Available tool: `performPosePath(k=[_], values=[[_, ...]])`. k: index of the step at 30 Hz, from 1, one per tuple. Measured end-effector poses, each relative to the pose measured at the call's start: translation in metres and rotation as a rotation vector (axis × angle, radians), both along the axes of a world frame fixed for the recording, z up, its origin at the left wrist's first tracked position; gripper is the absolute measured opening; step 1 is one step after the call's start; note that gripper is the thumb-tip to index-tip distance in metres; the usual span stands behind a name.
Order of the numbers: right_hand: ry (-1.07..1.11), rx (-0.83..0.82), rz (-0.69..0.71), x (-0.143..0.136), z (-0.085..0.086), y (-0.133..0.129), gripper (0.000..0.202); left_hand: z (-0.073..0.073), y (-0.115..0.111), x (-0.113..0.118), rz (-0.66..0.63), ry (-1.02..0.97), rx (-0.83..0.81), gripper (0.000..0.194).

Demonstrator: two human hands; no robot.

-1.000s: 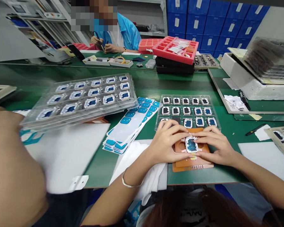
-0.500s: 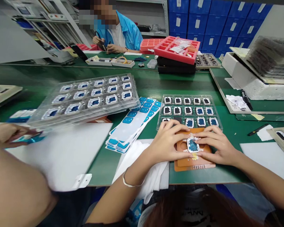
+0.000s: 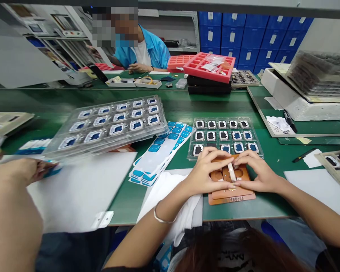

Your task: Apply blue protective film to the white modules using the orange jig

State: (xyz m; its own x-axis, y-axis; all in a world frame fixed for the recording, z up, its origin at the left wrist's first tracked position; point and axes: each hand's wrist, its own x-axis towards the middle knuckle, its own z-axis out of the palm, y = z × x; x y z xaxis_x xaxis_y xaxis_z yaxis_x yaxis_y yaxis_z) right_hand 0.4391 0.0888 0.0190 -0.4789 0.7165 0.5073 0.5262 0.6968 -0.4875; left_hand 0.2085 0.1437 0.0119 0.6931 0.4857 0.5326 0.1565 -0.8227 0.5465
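Observation:
A small white square frame part [image 3: 231,172], looking like a watch-case piece, stands on edge between my hands, its narrow side facing me. My left hand [image 3: 208,170] grips one end with thumb and fingers, the bracelet on that wrist. My right hand [image 3: 255,170] pinches it from the other side. Beneath them lies an orange fixture [image 3: 218,195] with round recesses. Just behind is a clear tray [image 3: 191,153] of similar parts, some with black centres and some with blue. A white cloth [image 3: 170,189] lies under my left forearm.
Blue-patched sticker sheets [image 3: 158,155] lie left of the tray. A larger tilted stack of clear trays [image 3: 107,145] stands farther left. A neighbour's hand [image 3: 25,170] holds blue film over a white sheet [image 3: 82,192]. Red trays [image 3: 209,68] and a person in blue [image 3: 155,45] are behind.
The white frame part has turned from lying face-up, its blue face showing, to standing on edge between my fingers. The neighbour's arm at left has shifted. The view has tilted up slightly.

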Motion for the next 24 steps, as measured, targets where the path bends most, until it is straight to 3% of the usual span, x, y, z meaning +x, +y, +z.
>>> performPosePath(k=[3,5,13,24], values=[[0.092,-0.087,0.002,0.0018,-0.0058,0.0010,0.039,-0.0014,-0.0025,0.0008,-0.024,0.154,-0.050,0.084],[0.176,-0.184,0.021,0.0027,-0.0088,0.0017,0.041,-0.0017,-0.0039,0.0008,-0.011,0.211,-0.068,0.085],[0.325,-0.602,0.075,0.0071,-0.0049,0.0019,0.049,-0.0042,-0.0024,0.0034,0.064,0.105,-0.041,0.054],[0.355,-0.744,0.127,0.0098,-0.0019,0.0040,0.047,-0.0052,0.0005,0.0061,0.139,-0.044,-0.092,0.042]])
